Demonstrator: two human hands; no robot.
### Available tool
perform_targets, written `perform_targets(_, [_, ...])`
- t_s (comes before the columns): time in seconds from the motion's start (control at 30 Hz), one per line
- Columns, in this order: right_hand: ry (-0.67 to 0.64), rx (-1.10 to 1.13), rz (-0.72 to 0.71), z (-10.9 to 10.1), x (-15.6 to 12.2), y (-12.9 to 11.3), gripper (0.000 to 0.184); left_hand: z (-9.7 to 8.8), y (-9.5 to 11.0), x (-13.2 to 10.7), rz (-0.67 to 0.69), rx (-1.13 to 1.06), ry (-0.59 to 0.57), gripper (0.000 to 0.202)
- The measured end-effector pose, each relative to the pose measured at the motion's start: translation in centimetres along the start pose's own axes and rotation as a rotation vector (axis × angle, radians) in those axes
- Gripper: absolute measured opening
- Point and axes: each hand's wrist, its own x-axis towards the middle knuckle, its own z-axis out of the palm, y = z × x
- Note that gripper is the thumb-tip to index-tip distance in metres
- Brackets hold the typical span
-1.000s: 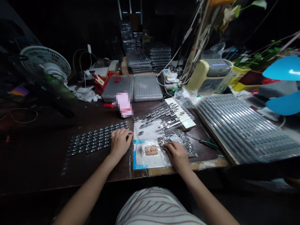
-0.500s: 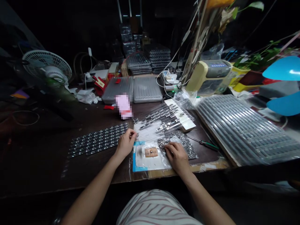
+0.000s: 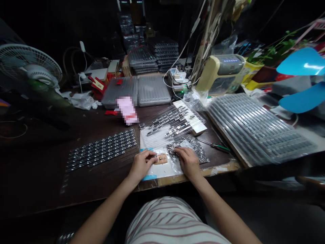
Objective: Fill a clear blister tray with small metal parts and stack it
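My left hand (image 3: 141, 163) rests on the white sheet with blue edging (image 3: 162, 169) at the table's front, its fingers pinched at the left side of a small tan block (image 3: 161, 158). What it pinches is too small to name. My right hand (image 3: 187, 161) lies just right of the block, fingers curled down into a pile of small shiny metal parts (image 3: 196, 149). Rows of finished dark metal strips (image 3: 101, 151) lie to the left of my left hand. Clear tubes with metal parts (image 3: 170, 120) fan out behind the sheet.
A green-handled screwdriver (image 3: 215, 146) lies right of the parts pile. A large tray of clear tubes (image 3: 256, 128) fills the right side. Grey trays (image 3: 138, 90), stacked trays, a power strip, a cream device (image 3: 223, 73) and a fan (image 3: 30, 67) stand behind.
My left hand has left the rows of strips and moved right and nearer, to the tan block. My right hand stays on the parts pile. The camera has tilted slightly.
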Motion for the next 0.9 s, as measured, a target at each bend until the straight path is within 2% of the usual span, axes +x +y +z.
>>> perform_targets(0.2, [0.014,0.023,0.010,-0.3,0.2,-0.2,0.019,1.1,-0.1,-0.4,0.119,0.094,0.009,0.013])
perform_targets(0.63, [-0.004,0.016,-0.015,-0.1,-0.1,0.0,0.021,1.9,0.5,-0.6,0.140,0.267,0.008,0.013])
perform_targets(0.8, [-0.001,0.047,0.000,0.0,0.5,-1.4,0.016,1.9,0.4,-0.5,0.156,0.234,-0.006,0.011])
perform_targets(0.9, [-0.052,0.054,0.009,0.6,1.2,-2.8,0.012,1.7,0.2,-0.5,0.135,0.125,0.059,0.010])
